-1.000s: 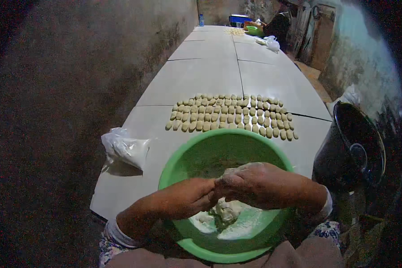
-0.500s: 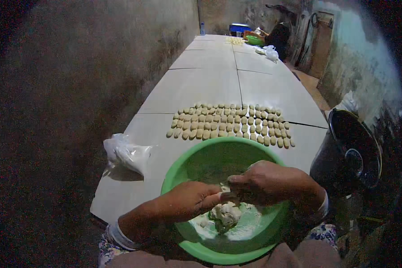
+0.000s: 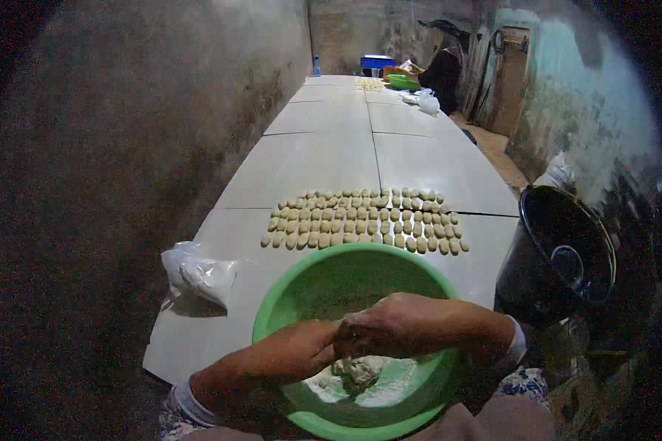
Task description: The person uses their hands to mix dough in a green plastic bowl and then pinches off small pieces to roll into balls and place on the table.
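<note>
Head view: dough lump point(image 3: 360, 375) lies just below my left hand point(image 3: 312, 346) and right hand point(image 3: 379, 322), close together; grip hidden, can't tell.

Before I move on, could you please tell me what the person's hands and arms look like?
The left hand and right hand look ungloved; the forearms are bare. Pale cuffs ring the arms, with patterned cloth near them.
</note>
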`<action>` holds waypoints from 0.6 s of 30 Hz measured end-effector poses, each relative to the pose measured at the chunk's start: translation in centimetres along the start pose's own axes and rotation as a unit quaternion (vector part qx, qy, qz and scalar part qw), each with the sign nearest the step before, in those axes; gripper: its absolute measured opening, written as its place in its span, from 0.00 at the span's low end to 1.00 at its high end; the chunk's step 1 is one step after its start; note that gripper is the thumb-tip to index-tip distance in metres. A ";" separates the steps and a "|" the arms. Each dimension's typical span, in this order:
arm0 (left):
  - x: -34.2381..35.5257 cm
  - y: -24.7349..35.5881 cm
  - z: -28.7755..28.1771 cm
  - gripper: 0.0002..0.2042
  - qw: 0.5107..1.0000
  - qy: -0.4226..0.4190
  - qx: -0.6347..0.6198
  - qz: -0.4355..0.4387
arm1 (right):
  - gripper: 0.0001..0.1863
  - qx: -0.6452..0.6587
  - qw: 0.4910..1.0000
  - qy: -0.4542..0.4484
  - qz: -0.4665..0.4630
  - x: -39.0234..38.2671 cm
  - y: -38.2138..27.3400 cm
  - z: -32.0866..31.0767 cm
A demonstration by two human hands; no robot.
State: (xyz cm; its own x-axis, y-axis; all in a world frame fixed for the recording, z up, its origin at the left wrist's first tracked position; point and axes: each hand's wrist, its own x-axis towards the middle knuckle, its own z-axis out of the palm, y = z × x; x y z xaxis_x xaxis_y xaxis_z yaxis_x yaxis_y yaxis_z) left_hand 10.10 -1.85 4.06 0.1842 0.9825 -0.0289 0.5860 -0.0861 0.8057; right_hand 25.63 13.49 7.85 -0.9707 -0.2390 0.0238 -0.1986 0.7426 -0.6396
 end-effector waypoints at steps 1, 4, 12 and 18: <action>-0.1 0.1 0.0 0.15 1.000 0.001 0.001 0.001 | 0.13 -0.001 1.000 0.000 0.000 -0.1 0.3 0.1; -0.3 0.6 -0.4 0.12 0.993 -0.043 0.112 -0.014 | 0.12 -0.026 0.999 -0.032 -0.028 -0.2 0.3 -0.3; -0.1 0.5 -1.3 0.16 0.999 0.047 0.017 -0.020 | 0.11 -0.092 0.989 -0.064 0.102 -1.0 0.6 -1.8; 0.4 -0.5 -0.7 0.16 0.980 0.103 -0.165 -0.041 | 0.09 -0.043 0.997 -0.021 0.055 -1.3 1.6 -1.1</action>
State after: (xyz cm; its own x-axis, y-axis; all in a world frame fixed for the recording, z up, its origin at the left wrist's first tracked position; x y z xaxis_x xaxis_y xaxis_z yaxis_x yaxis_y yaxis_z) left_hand 9.31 -1.27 4.10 -0.0359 0.9993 -0.0096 0.2988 0.0199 0.9541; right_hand 26.43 15.73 7.63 -0.9811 -0.1780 -0.0755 -0.1043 0.8160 -0.5686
